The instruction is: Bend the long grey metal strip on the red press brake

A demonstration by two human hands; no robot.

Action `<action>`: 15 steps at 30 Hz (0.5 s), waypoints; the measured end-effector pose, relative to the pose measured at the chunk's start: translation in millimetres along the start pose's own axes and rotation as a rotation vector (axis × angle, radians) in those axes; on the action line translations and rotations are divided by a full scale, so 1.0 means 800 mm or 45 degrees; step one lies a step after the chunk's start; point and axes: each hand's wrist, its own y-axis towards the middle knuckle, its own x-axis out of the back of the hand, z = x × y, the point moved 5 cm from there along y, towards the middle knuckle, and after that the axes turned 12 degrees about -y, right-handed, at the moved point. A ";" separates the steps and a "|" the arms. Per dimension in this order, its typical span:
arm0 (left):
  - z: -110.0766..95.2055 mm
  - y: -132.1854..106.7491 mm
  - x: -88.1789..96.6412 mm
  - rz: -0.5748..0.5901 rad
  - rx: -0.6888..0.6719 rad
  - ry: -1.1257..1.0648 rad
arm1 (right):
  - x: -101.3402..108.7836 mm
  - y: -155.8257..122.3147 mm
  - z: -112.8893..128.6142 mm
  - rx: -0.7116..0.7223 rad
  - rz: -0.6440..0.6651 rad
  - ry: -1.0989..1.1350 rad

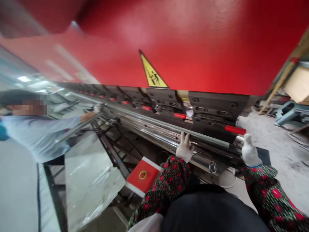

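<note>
A big red press brake (pixel 183 42) fills the view, with a dark tool clamp row and a long shiny metal strip (pixel 154 129) lying along its lower die. My left hand (pixel 184 148), in a white glove, rests flat on the strip with fingers spread. My right hand (pixel 248 151), also gloved, is curled around the strip's right end beside a red clamp lever (pixel 235 130). Both sleeves are floral red and green.
A co-worker in a light blue shirt (pixel 38 135) stands at the left, a gloved hand (pixel 97 108) on the strip's far end. A yellow warning triangle (pixel 152 73) marks the ram. A red pedal box (pixel 142 176) and foil-covered sheets (pixel 89 180) lie below. Stools and boards stand at right.
</note>
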 end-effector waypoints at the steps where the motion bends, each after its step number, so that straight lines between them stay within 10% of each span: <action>1: 0.002 0.002 -0.001 0.011 -0.011 -0.002 | 0.001 0.004 -0.003 -0.021 0.014 0.023; 15: 0.001 0.002 0.001 0.019 -0.044 -0.042 | -0.007 -0.005 0.003 -0.027 0.013 0.199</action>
